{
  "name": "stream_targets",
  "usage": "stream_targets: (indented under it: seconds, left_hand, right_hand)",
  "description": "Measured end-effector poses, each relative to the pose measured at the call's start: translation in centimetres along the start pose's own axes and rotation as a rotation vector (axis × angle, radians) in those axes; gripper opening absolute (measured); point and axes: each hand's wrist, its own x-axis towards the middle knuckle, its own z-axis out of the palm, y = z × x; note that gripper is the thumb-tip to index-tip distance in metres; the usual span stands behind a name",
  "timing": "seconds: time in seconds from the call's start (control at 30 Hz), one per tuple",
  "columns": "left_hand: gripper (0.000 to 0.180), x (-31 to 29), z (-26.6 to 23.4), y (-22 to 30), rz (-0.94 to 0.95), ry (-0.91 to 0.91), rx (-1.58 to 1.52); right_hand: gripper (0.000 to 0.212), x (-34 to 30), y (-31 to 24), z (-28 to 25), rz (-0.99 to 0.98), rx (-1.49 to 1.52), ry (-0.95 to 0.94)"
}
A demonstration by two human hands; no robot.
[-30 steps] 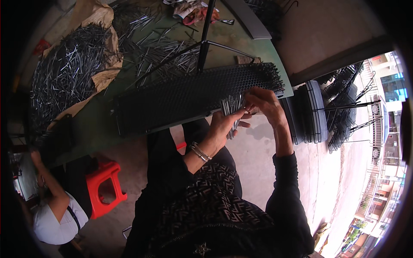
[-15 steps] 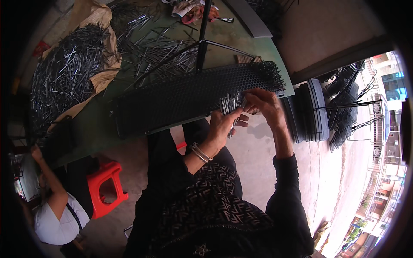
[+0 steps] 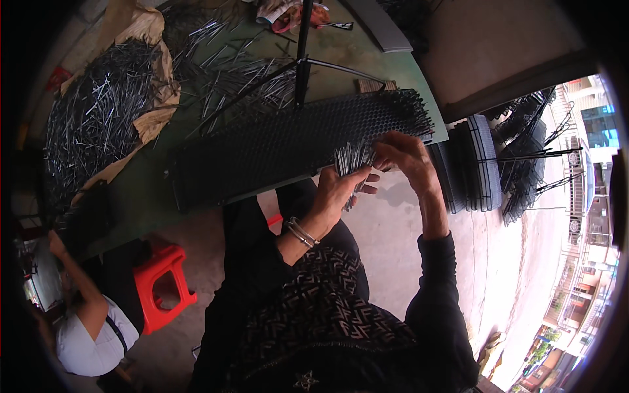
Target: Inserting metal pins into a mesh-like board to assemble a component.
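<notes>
My left hand [image 3: 341, 190] is clenched around a bundle of thin metal pins [image 3: 352, 162], just below the black perforated panel [image 3: 282, 141] on the desk [image 3: 141, 196]. My right hand [image 3: 406, 154] pinches one pin beside it. A loose grip could spill pins to the floor.

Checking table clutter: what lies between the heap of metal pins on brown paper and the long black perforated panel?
In the head view, loose scattered pins lie on the green table between heap and panel.
</notes>
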Motion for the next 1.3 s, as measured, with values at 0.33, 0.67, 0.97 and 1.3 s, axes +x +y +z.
stream_targets:
  seconds: [0.33,0.67,0.97,1.3]
  left_hand:
    - [0.023,1.0,-0.3,-0.9,-0.130,-0.049,-0.335]
    - [0.024,1.8,-0.6,-2.2,-0.175,-0.087,-0.517]
    - [0.026,0.8,-0.1,-1.3,-0.241,-0.004,-0.411]
    - [0.026,1.2,-0.5,-2.3,-0.111,-0.063,-0.434]
  right_hand:
    - [0.016,3.7,0.2,-3.4,-0.539,-0.364,0.774]
    - [0.015,6.5,2.3,-3.9,-0.573,-0.551,0.859]
    - [0.014,6.6,2.9,-5.0,-0.529,-0.593,0.739]
    - [0.017,6.4,3.0,-4.4,-0.506,-0.965,0.805]
